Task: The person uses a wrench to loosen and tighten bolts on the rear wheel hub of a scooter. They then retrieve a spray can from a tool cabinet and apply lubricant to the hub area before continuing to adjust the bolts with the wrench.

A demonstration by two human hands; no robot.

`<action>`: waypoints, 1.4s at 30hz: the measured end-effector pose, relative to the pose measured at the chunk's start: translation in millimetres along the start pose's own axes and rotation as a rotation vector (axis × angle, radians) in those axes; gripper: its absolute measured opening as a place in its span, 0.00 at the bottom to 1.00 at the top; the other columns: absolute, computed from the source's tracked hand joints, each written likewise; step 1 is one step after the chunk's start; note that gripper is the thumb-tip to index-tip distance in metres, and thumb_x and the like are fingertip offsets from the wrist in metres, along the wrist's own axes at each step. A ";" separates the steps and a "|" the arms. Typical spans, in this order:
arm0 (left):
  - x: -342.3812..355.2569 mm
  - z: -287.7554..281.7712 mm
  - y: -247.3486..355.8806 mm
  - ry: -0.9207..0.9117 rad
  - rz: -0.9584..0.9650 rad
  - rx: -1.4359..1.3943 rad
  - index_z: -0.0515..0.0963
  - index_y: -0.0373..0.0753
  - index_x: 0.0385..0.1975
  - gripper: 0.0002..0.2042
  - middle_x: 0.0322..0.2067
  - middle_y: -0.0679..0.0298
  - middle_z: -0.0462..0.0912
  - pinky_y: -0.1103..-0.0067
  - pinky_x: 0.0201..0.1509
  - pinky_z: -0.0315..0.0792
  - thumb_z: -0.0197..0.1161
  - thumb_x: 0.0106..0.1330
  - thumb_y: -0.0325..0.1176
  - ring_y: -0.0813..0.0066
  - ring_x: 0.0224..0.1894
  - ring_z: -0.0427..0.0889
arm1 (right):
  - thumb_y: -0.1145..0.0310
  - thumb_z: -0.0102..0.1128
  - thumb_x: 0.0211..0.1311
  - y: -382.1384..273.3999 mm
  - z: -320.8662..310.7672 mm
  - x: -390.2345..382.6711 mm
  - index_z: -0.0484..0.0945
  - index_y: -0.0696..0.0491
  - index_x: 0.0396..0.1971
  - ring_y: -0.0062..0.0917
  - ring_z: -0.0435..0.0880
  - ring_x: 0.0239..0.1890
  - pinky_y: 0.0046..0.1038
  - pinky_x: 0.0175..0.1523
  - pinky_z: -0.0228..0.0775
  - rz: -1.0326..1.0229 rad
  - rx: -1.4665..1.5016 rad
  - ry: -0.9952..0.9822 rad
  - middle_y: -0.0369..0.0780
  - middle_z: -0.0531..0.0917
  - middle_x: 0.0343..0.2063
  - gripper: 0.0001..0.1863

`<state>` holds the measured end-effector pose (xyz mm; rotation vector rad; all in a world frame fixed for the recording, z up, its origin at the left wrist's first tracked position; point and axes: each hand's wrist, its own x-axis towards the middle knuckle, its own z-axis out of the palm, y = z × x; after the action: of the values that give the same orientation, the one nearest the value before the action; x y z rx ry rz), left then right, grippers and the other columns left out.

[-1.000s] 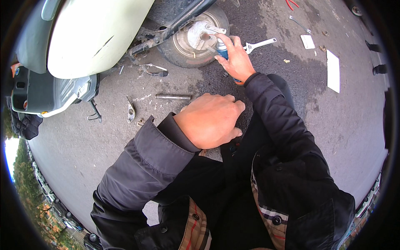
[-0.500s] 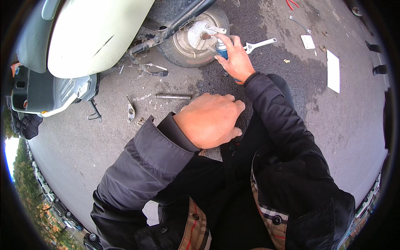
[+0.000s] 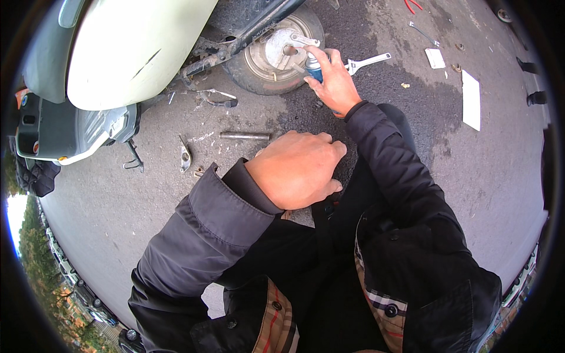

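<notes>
At the scooter wheel, my right hand is closed round a spray can. The can is blue with a pale top, and my index finger lies over that top, close to the wheel's grey hub. My left hand hangs over my lap, back upward and fingers curled under. Whether it holds anything is hidden. An adjustable wrench shows just beyond my right hand, partly covered by it. Left of my left hand, a metal rod lies on the asphalt.
The pale scooter body takes up the upper left. A small metal bracket lies below it. To the right are red-handled pliers, a thin wrench, a small white card and a white sheet. Dark wet patches mark the asphalt.
My right index finger has shifted slightly left over the can's top, toward the hub. My left hand keeps its place.
</notes>
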<state>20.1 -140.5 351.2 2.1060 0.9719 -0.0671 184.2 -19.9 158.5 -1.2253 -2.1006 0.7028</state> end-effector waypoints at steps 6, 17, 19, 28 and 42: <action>0.1 0.5 -0.2 -0.004 0.002 -0.007 0.78 0.31 0.55 0.23 0.43 0.47 0.83 0.56 0.54 0.76 0.72 0.67 0.40 0.42 0.47 0.85 | 0.70 0.74 0.62 1.0 -3.8 0.8 0.67 0.39 0.75 0.58 0.79 0.55 0.48 0.60 0.75 -0.013 0.039 0.051 0.56 0.72 0.53 0.41; 1.4 1.1 2.9 -0.020 -0.013 -0.001 0.77 0.31 0.54 0.22 0.43 0.47 0.83 0.56 0.54 0.76 0.72 0.68 0.40 0.41 0.48 0.84 | 0.69 0.74 0.63 2.7 -7.4 -1.4 0.66 0.38 0.75 0.59 0.79 0.55 0.49 0.61 0.74 0.006 0.046 0.030 0.57 0.72 0.53 0.41; 1.2 1.0 3.5 -0.023 -0.019 -0.006 0.77 0.31 0.54 0.22 0.43 0.47 0.83 0.56 0.54 0.75 0.72 0.68 0.40 0.41 0.48 0.84 | 0.69 0.73 0.63 2.4 -6.9 -1.7 0.66 0.38 0.75 0.59 0.79 0.56 0.49 0.61 0.74 0.005 0.042 0.027 0.57 0.71 0.54 0.41; 0.4 0.3 4.7 -0.029 -0.025 -0.013 0.77 0.32 0.55 0.22 0.44 0.47 0.83 0.56 0.55 0.76 0.72 0.68 0.41 0.41 0.49 0.84 | 0.70 0.73 0.63 0.5 -4.7 -2.7 0.65 0.36 0.74 0.59 0.78 0.60 0.49 0.63 0.75 0.012 0.023 0.001 0.57 0.71 0.57 0.41; -0.9 0.3 1.6 -0.018 -0.014 -0.006 0.77 0.32 0.55 0.23 0.44 0.47 0.83 0.56 0.54 0.76 0.72 0.68 0.41 0.42 0.48 0.85 | 0.71 0.73 0.62 0.1 -0.9 -0.6 0.66 0.38 0.73 0.60 0.77 0.60 0.49 0.65 0.73 0.012 0.006 -0.003 0.57 0.71 0.58 0.40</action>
<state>20.7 -142.0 352.3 2.0902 0.9747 -0.0895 185.2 -20.3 158.9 -1.2350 -2.0936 0.7163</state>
